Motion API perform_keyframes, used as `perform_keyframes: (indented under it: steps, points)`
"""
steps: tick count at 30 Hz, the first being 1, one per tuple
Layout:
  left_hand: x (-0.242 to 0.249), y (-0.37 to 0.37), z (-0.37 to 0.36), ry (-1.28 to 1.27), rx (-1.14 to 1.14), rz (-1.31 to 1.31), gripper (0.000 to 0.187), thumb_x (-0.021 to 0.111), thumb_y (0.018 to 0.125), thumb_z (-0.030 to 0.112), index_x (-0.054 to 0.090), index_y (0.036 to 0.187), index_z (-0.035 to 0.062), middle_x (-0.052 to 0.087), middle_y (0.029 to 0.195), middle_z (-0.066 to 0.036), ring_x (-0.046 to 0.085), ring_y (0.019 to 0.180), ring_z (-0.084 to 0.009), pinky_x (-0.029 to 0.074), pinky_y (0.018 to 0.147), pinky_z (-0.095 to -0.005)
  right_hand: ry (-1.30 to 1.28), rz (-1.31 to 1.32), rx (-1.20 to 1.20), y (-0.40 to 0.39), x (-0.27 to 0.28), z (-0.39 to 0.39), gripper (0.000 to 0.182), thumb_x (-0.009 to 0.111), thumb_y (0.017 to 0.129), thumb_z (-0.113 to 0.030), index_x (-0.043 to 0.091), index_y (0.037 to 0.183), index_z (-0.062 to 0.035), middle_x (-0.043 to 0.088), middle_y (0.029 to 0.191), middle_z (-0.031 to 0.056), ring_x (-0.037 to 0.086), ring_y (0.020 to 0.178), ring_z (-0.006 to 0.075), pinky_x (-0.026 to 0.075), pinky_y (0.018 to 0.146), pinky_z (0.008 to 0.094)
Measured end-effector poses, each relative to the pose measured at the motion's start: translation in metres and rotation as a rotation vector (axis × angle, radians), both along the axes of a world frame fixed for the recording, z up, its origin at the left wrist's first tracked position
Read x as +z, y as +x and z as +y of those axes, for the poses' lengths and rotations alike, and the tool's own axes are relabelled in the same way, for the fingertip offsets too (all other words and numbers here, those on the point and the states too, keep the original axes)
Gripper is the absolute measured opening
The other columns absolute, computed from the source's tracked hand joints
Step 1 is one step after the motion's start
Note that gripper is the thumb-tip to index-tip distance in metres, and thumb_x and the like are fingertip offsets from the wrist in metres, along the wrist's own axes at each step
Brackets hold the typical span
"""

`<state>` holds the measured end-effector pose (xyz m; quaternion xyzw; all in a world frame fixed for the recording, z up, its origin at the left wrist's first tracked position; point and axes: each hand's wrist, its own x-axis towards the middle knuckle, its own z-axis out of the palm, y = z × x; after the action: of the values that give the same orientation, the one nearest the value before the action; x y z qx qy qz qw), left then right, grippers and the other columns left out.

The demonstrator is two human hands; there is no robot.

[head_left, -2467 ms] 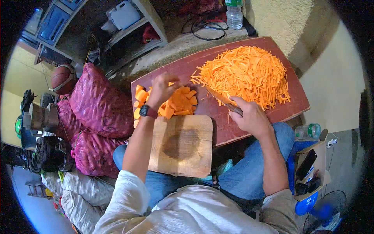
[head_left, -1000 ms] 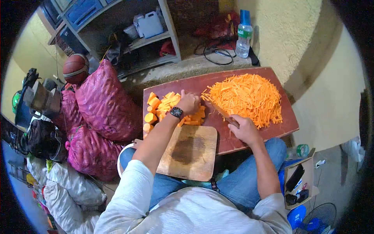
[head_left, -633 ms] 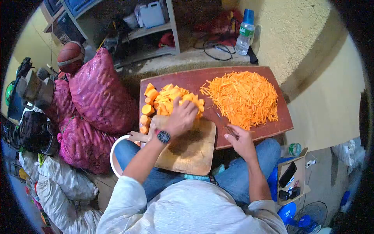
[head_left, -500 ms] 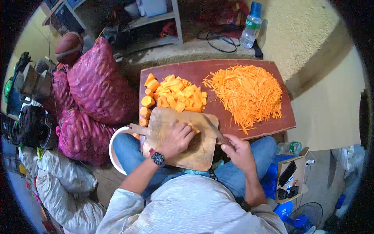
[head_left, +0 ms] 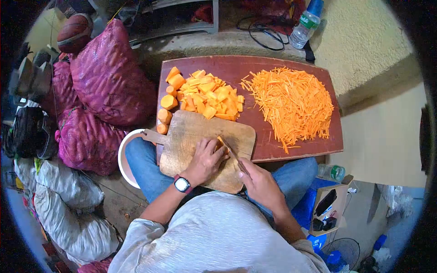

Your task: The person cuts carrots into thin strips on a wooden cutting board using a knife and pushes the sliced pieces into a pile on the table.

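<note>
A wooden cutting board (head_left: 191, 132) lies across my lap, overlapping the near edge of a red-brown table. On it, my left hand (head_left: 207, 160) presses down with curled fingers on a small orange piece of carrot (head_left: 220, 143), mostly hidden under the fingertips. My right hand (head_left: 261, 183) grips the handle of a knife (head_left: 233, 151), whose blade rests at the carrot piece beside the left fingertips. Beyond the board sit a heap of carrot slices (head_left: 213, 94) and several thick carrot chunks (head_left: 168, 102). A large mound of thin carrot strips (head_left: 293, 107) occupies the table's right side.
The table (head_left: 205, 64) stands ahead of my knees. Pink mesh sacks (head_left: 109, 77) and white sacks (head_left: 68, 209) crowd the left. A white tub (head_left: 125, 159) is by my left knee. Bottles (head_left: 306, 25), a box (head_left: 328, 209) and a fan (head_left: 341, 252) are at right.
My right hand has brought the knife leftward, from the board's right edge to the carrot piece under my left hand. The camera view has shifted slightly.
</note>
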<state>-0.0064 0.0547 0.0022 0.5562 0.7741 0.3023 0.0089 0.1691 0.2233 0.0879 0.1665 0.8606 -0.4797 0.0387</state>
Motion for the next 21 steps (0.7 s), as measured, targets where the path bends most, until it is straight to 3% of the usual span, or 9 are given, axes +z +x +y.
perform_keyframes:
  steps: [8, 10, 21]
  points:
    - [0.004, 0.0, -0.006, -0.04, -0.057, -0.037, 0.05, 0.08, 0.075, 0.006, 0.071, 0.124, -0.0009, 0.06, 0.13, -0.02, 0.055, 0.126, -0.0417, 0.047, 0.108, -0.0544, 0.06, -0.103, 0.046, -0.005, 0.022, -0.012, 0.042, 0.063, 0.107, -0.015, 0.055, 0.146, -0.0014, 0.071, 0.124, 0.0295, 0.07, 0.112, 0.0512, 0.059, 0.091, 0.0548]
    - [0.006, 0.001, -0.005, -0.042, -0.066, -0.018, 0.05, 0.08, 0.075, 0.006, 0.071, 0.124, -0.0016, 0.06, 0.13, -0.019, 0.055, 0.126, -0.0415, 0.047, 0.108, -0.0542, 0.151, -0.166, 0.102, -0.003, 0.028, -0.01, 0.047, 0.062, 0.107, -0.016, 0.051, 0.15, -0.0033, 0.071, 0.123, 0.0298, 0.07, 0.108, 0.0521, 0.059, 0.088, 0.0581]
    - [0.003, -0.004, -0.003, -0.049, -0.06, -0.025, 0.041, 0.079, 0.077, 0.008, 0.073, 0.116, -0.0032, 0.061, 0.125, -0.018, 0.056, 0.123, -0.041, 0.049, 0.106, -0.0527, 0.073, -0.208, 0.099, -0.027, 0.013, -0.01, 0.045, 0.061, 0.106, -0.015, 0.048, 0.147, -0.0021, 0.07, 0.121, 0.0337, 0.068, 0.108, 0.0548, 0.057, 0.086, 0.0628]
